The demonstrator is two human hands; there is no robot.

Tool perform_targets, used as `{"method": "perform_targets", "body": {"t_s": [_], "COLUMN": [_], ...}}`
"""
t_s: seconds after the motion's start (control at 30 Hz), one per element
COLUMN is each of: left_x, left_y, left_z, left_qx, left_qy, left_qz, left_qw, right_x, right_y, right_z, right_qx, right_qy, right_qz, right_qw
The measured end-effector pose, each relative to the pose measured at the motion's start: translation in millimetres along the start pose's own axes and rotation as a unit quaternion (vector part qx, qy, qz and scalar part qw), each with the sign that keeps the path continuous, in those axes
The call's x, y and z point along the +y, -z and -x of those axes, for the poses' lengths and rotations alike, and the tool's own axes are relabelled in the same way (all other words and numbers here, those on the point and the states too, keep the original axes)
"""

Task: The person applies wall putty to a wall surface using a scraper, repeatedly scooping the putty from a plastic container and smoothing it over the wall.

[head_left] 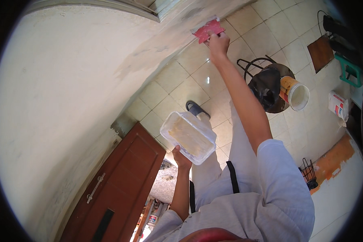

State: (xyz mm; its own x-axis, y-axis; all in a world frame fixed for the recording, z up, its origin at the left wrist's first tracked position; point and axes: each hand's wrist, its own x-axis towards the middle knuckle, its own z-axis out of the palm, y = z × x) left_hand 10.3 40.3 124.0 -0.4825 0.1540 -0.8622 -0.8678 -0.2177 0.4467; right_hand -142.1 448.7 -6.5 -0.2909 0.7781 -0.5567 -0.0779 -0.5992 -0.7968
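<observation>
Red scraper (207,30) gripped by right hand (218,42) against wall (68,80) edge, left hand (180,158) holding clear tub (188,137)

One head-worn fisheye view looks steeply down the person's front, close along a pale wall (68,80), tiled floor (270,36) far below, edges bending.

Brown wooden door (121,181) w/ metal handle at lower left. Black stool (266,82) on pale tiled floor (270,36), a white bucket (296,94) lying on its side just beside it. Green plastic stool (349,70) at right edge; black wire rack (309,172) near orange-painted strip.
</observation>
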Motion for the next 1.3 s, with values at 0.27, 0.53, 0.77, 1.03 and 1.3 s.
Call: {"method": "perform_targets", "body": {"t_s": [0.27,0.53,0.77,1.03,1.3], "left_x": [-2.0,1.5,3.1,6.1,4.5], "left_y": [0.2,-12.2,-11.8,-7.8,-5.4], "left_z": [-4.6,-9.2,-13.4,-11.7,-18.2], "left_qx": [-0.011,0.003,-0.003,0.033,0.015], "left_qy": [0.001,-0.001,-0.018,-0.021,-0.035], "left_qz": [-0.011,-0.009,-0.016,-0.059,-0.053], "left_qw": [1.000,1.000,1.000,0.997,0.998], "right_x": [-55.8,-21.1,13.3,41.0,-47.4], "right_y": [-38.9,12.3,-59.6,-32.3,-36.7], "right_z": [-70.8,-17.3,-14.5,57.8,-121.6], "right_qx": [-0.088,-0.039,0.042,-0.059,-0.094], "right_qy": [-0.016,0.082,0.194,0.181,-0.055], "right_qz": [-0.027,0.051,0.202,0.152,-0.046], "right_qw": [0.996,0.995,0.959,0.970,0.993]}}
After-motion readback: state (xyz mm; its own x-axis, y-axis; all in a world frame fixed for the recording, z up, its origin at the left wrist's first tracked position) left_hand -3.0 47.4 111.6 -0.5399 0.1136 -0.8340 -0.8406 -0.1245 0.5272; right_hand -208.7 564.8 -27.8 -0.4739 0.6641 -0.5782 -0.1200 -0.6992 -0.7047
